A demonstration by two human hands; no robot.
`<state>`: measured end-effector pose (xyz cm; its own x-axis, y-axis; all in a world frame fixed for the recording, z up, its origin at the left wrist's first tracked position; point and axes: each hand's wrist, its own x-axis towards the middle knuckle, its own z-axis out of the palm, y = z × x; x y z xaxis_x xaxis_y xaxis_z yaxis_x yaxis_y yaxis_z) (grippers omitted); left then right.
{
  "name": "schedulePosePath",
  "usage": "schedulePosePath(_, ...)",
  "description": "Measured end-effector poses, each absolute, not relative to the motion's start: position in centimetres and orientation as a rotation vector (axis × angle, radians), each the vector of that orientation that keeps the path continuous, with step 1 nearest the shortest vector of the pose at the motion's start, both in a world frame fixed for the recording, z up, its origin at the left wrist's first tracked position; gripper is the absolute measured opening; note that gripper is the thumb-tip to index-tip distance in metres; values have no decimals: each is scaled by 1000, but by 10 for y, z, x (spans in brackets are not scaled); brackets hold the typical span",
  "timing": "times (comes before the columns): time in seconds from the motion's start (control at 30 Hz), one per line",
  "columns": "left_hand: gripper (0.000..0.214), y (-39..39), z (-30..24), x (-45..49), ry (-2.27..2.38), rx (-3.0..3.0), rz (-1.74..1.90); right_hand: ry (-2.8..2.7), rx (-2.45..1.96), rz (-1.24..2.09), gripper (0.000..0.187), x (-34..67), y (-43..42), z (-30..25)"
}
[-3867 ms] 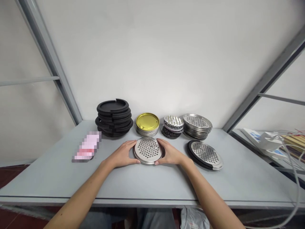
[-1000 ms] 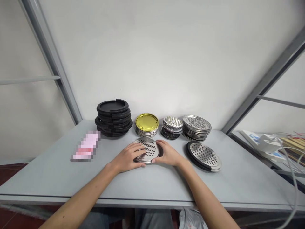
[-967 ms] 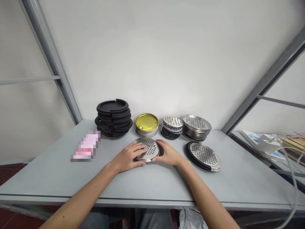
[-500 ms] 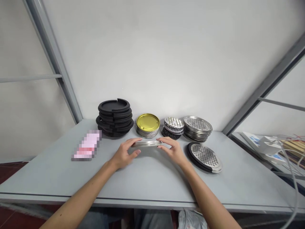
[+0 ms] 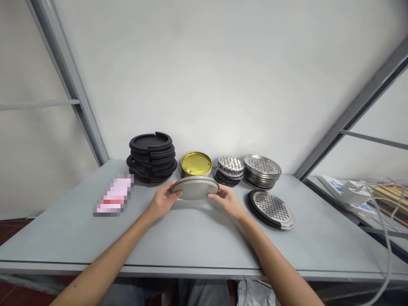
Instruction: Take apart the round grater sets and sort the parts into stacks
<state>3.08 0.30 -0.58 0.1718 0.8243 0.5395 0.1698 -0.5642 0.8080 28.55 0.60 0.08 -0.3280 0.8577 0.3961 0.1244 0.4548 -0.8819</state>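
Observation:
Both hands hold a round metal disc [image 5: 195, 188] a little above the grey table [image 5: 191, 238], tilted so its plain underside faces me. My left hand [image 5: 163, 199] grips its left edge and my right hand [image 5: 227, 199] grips its right edge, fingers curled round the rim. Behind the disc stand a stack of black rings [image 5: 151, 157], a stack of gold-topped lids [image 5: 196, 164], a small pile of spiked discs [image 5: 230, 170] and a stack of perforated metal discs [image 5: 262, 171]. A perforated disc seated in a black ring [image 5: 271, 209] lies to the right of my right hand.
A pink, blurred flat item [image 5: 114, 197] lies on the table at the left. Grey slanted frame bars [image 5: 72, 85] rise at both sides against the white wall. At the far right, a second surface carries papers, a white device [image 5: 353, 189] and cables.
The perforated disc lay flat on the table under both hands. It has since been lifted off the surface and turned over, so its underside faces me.

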Motion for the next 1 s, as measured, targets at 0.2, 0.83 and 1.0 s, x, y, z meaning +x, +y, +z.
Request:
schedulePosePath(0.2,37,-2,-5,33,1077,2113,1294,-1455,-744,1101,39,293,8,0)
schedulePosePath(0.83,26,-3,-11,28,842,2398,1526,-1854,-766,718,41,283,-6,8)
schedulePosePath(1.0,24,-3,-10,30,970,2135,1646,-1765,-916,750,62,285,-2,6)
